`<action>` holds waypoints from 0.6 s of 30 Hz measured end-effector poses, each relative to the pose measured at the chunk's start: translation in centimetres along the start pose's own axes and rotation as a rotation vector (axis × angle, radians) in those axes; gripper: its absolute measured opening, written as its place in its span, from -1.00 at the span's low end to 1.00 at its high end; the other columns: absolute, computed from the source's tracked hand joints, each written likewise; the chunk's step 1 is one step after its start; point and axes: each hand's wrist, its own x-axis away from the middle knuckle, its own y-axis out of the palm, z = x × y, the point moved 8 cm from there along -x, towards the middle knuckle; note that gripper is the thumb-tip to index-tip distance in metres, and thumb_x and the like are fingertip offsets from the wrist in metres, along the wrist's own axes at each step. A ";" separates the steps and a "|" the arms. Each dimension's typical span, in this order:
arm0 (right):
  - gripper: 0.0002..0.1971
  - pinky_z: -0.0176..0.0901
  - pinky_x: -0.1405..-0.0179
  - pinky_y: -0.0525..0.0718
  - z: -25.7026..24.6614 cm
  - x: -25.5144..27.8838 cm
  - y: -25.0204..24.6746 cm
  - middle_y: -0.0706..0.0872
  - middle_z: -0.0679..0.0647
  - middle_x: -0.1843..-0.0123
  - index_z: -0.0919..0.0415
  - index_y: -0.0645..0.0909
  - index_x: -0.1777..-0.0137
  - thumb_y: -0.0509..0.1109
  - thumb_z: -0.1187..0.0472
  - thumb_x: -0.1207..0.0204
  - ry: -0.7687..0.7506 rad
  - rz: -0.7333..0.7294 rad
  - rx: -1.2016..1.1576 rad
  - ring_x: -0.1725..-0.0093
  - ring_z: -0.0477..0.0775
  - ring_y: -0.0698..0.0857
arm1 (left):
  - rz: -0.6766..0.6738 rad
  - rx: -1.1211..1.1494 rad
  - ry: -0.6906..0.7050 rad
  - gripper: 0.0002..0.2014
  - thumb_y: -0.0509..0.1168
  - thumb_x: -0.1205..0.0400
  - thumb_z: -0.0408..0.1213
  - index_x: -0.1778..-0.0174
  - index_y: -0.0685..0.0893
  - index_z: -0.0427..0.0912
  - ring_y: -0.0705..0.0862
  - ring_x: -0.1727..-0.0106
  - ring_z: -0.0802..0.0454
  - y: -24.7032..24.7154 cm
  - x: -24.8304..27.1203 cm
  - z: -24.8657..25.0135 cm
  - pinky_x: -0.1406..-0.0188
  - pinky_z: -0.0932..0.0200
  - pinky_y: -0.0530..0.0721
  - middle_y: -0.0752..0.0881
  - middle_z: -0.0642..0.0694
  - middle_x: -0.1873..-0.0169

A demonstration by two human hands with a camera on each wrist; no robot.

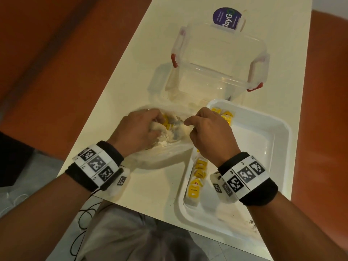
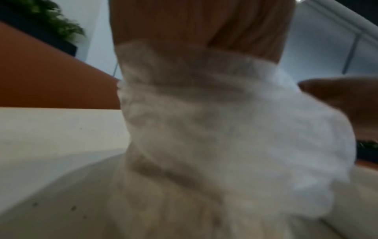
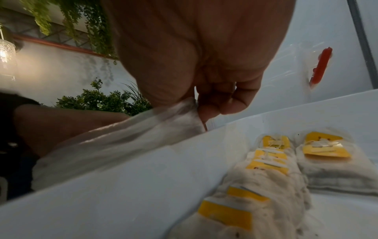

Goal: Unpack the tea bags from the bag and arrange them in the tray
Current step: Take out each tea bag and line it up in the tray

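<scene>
A clear plastic bag (image 1: 165,149) lies on the table left of the white tray (image 1: 271,132). My left hand (image 1: 140,127) is curled round a white bunch of tea bags (image 1: 166,122) with yellow tags at the bag's mouth. In the left wrist view that blurred white bunch (image 2: 204,121) hangs under my left hand (image 2: 194,24). My right hand (image 1: 204,125) pinches the bag's edge beside the tray's far left corner. The right wrist view shows my right hand (image 3: 204,103) holding the clear bag (image 3: 126,137). Several tea bags (image 1: 197,178) lie in a row along the tray's left wall, seen again as tea bags (image 3: 266,169).
An open clear container (image 1: 216,68) with red clips stands behind the bag and tray. Its lid (image 1: 227,18) with a purple label lies farther back. The narrow white table (image 1: 131,72) has orange seats on both sides. Tea dust speckles the tray's near corner (image 1: 250,223).
</scene>
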 end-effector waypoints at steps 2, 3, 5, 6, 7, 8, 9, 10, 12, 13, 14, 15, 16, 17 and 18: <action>-0.67 0.05 0.25 0.64 -0.2 0.0 -0.1 0.69 0.19 0.12 0.20 0.82 -0.13 0.42 0.46 -0.42 -0.006 0.000 0.001 0.16 0.34 0.70 | -0.004 0.174 -0.043 -0.69 0.56 -0.50 -0.15 -0.11 0.67 0.13 0.60 0.20 0.27 -0.7 0.2 -0.7 0.17 0.23 0.56 0.74 0.15 -0.01; -0.66 0.04 0.25 0.64 -0.3 0.0 -0.1 0.69 0.19 0.12 0.20 0.82 -0.13 0.41 0.47 -0.42 -0.007 0.000 0.002 0.16 0.34 0.69 | -0.023 0.242 -0.060 -0.65 0.56 -0.50 -0.16 -0.16 0.67 0.16 0.60 0.23 0.32 -0.9 0.3 -1.1 0.19 0.30 0.54 0.73 0.18 -0.03; -0.66 0.02 0.25 0.63 -0.4 0.0 -0.2 0.69 0.19 0.11 0.19 0.82 -0.14 0.41 0.46 -0.43 -0.008 0.000 0.006 0.16 0.32 0.69 | -0.073 0.386 -0.090 -0.64 0.55 -0.53 -0.20 -0.21 0.70 0.18 0.64 0.20 0.29 -1.0 0.4 -1.7 0.15 0.30 0.58 0.75 0.14 -0.05; -0.66 0.02 0.26 0.63 -0.4 0.0 -0.2 0.69 0.18 0.11 0.18 0.82 -0.14 0.41 0.45 -0.43 -0.007 0.000 0.009 0.16 0.32 0.69 | -0.103 0.499 -0.109 -0.67 0.53 -0.56 -0.24 -0.21 0.73 0.15 0.70 0.13 0.18 -0.9 0.5 -1.9 0.08 0.21 0.66 0.78 0.07 -0.07; -0.67 0.01 0.26 0.62 -0.4 0.0 -0.2 0.69 0.17 0.11 0.18 0.82 -0.14 0.41 0.45 -0.44 -0.005 0.000 0.012 0.15 0.31 0.69 | -0.134 0.629 -0.136 -0.71 0.50 -0.58 -0.30 -0.19 0.75 0.07 0.75 0.04 0.03 -0.9 0.7 -2.0 0.01 0.09 0.75 0.80 -0.02 -0.10; -0.67 -0.01 0.26 0.61 -0.4 0.1 -0.2 0.69 0.17 0.10 0.17 0.81 -0.14 0.41 0.44 -0.44 -0.002 -0.001 0.014 0.15 0.31 0.70 | -0.160 0.749 -0.160 -0.74 0.46 -0.60 -0.37 -0.17 0.76 -0.04 0.76 -0.01 -0.04 -0.8 0.9 -1.9 -0.04 0.05 0.79 0.81 -0.08 -0.10; -0.68 -0.04 0.26 0.58 -0.3 0.1 -0.3 0.69 0.17 0.09 0.16 0.81 -0.15 0.41 0.43 -0.45 0.004 -0.002 0.014 0.13 0.30 0.70 | -0.176 0.849 -0.184 -0.77 0.43 -0.61 -0.42 -0.16 0.74 -0.13 0.77 -0.02 -0.03 -0.8 1.2 -1.9 -0.03 0.09 0.80 0.83 -0.07 -0.07; -0.69 -0.07 0.27 0.55 -0.3 0.2 -0.3 0.68 0.16 0.08 0.15 0.81 -0.15 0.41 0.41 -0.47 0.012 -0.002 0.011 0.12 0.29 0.70 | -0.184 0.930 -0.206 -0.79 0.40 -0.60 -0.44 -0.14 0.72 -0.18 0.77 0.01 0.02 -0.9 1.4 -1.8 0.01 0.15 0.80 0.84 -0.03 0.00; -0.72 -0.10 0.26 0.47 -0.1 0.4 -0.5 0.67 0.13 0.05 0.12 0.80 -0.16 0.41 0.34 -0.50 0.027 -0.002 -0.005 0.08 0.26 0.69 | -0.200 1.074 -0.247 -0.79 0.38 -0.55 -0.39 -0.10 0.68 -0.20 0.79 0.06 0.06 -1.1 1.9 -1.5 0.13 0.19 0.80 0.85 -0.05 0.06; -0.73 -0.11 0.24 0.45 0.0 0.5 -0.6 0.66 0.12 0.03 0.10 0.79 -0.18 0.42 0.30 -0.52 0.032 -0.005 -0.015 0.05 0.24 0.68 | -0.208 1.139 -0.265 -0.78 0.38 -0.53 -0.35 -0.09 0.67 -0.19 0.79 0.07 0.03 -1.2 2.1 -1.4 0.15 0.18 0.80 0.85 -0.10 0.05; -0.75 -0.11 0.22 0.44 0.0 0.6 -0.7 0.65 0.10 0.00 0.09 0.78 -0.19 0.42 0.24 -0.54 0.036 -0.006 -0.022 0.01 0.23 0.68 | -0.209 1.197 -0.281 -0.79 0.39 -0.52 -0.32 -0.07 0.66 -0.18 0.78 0.06 -0.02 -1.4 2.3 -1.3 0.13 0.15 0.82 0.84 -0.16 0.03; -0.76 -0.11 0.20 0.45 -0.1 0.8 -0.9 0.65 0.09 -0.02 0.06 0.78 -0.19 0.42 0.19 -0.56 0.040 -0.003 -0.029 -0.02 0.22 0.67 | -0.202 1.246 -0.295 -0.80 0.39 -0.51 -0.31 -0.05 0.65 -0.16 0.76 0.03 -0.06 -1.5 2.5 -1.1 0.09 0.11 0.81 0.82 -0.20 0.01; -0.77 -0.10 0.18 0.47 -0.2 1.0 -1.1 0.65 0.07 -0.05 0.04 0.78 -0.19 0.43 0.13 -0.57 0.045 0.010 -0.042 -0.04 0.20 0.65 | -0.192 1.292 -0.304 -0.83 0.38 -0.52 -0.30 -0.02 0.64 -0.15 0.75 0.02 -0.09 -1.7 2.7 -0.9 0.07 0.09 0.80 0.81 -0.21 0.02; -0.78 -0.08 0.15 0.51 -0.4 1.2 -1.4 0.64 0.05 -0.08 0.00 0.77 -0.18 0.43 0.07 -0.58 0.050 0.033 -0.071 -0.06 0.18 0.64 | -0.186 1.341 -0.308 -0.86 0.37 -0.53 -0.30 0.01 0.64 -0.14 0.74 0.03 -0.09 -1.7 2.9 -0.5 0.08 0.11 0.81 0.80 -0.20 0.04; -0.78 -0.07 0.12 0.54 -0.8 1.4 -1.9 0.64 0.02 -0.10 -0.02 0.77 -0.17 0.43 0.01 -0.58 0.055 0.061 -0.124 -0.07 0.13 0.63 | -0.182 1.395 -0.309 -0.89 0.35 -0.54 -0.31 0.04 0.63 -0.13 0.74 0.05 -0.07 -1.7 3.1 -0.2 0.10 0.13 0.82 0.79 -0.19 0.05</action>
